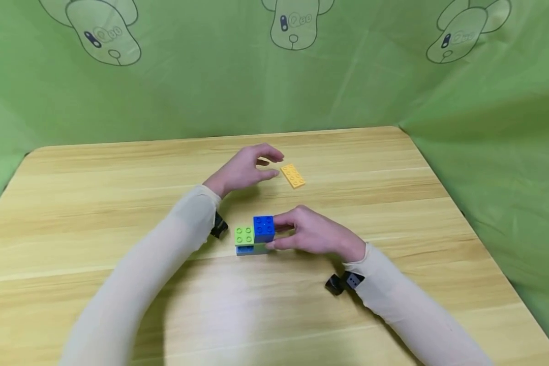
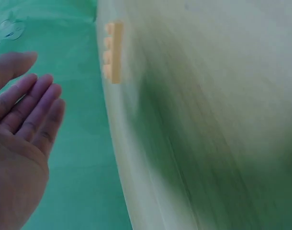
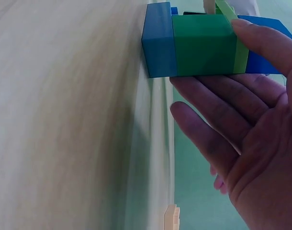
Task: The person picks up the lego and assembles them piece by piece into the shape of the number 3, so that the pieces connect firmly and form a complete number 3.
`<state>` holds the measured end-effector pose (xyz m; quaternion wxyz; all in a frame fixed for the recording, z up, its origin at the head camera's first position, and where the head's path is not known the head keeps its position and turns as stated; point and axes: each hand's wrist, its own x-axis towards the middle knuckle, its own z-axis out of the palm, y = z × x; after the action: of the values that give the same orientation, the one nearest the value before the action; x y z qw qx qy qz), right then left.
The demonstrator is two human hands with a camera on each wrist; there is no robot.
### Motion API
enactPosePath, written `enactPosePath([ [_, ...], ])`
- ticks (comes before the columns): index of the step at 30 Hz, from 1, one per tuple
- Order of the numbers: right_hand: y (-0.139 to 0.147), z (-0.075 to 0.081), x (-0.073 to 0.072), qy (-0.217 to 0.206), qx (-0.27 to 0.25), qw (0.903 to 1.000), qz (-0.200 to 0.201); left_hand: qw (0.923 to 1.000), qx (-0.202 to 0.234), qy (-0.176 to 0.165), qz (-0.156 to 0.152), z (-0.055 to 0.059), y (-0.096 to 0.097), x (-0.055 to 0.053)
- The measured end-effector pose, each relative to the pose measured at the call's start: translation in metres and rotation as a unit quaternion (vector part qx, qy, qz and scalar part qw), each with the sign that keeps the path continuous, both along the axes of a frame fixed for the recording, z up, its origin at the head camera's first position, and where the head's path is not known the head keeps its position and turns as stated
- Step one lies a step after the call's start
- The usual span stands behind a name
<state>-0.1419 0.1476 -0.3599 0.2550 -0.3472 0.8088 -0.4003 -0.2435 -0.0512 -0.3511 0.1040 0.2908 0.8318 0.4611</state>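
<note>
A small stack of toy building bricks stands near the middle of the table. Its base is a blue-grey brick (image 3: 159, 40), topped by a green brick (image 3: 203, 45). Above these come a lime plate (image 1: 244, 236) and, at its right end, a dark blue brick (image 1: 264, 231). My right hand (image 1: 315, 234) holds the stack from the right, thumb on the near side and fingers on the far side. Farther back, my left hand (image 1: 249, 170) reaches toward a yellow plate (image 1: 293, 175), fingers loosely bent, holding nothing. The plate lies studs up just beyond the fingertips.
The wooden table (image 1: 96, 213) meets a green cloth backdrop (image 1: 201, 91) at its far edge. More green cloth hangs along the right side. Black wrist devices (image 1: 334, 284) sit under both sleeves, close to the tabletop.
</note>
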Motion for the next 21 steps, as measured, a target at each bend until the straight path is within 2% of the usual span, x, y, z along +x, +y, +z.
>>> enactPosePath([
  [7, 0.0, 0.0, 0.0, -0.001, 0.002, 1.0, -0.002, 0.9988, -0.041, 0.016, -0.023, -0.003, 0.015, -0.011],
  [15, -0.002, 0.001, 0.001, 0.012, 0.0, 0.9999, 0.002, 0.9962, -0.083, 0.003, -0.028, -0.007, 0.02, -0.02],
  [21, -0.001, 0.001, 0.001, 0.011, 0.0, 0.9999, 0.002, 0.9916, -0.121, 0.011, -0.045, -0.009, 0.025, -0.03],
])
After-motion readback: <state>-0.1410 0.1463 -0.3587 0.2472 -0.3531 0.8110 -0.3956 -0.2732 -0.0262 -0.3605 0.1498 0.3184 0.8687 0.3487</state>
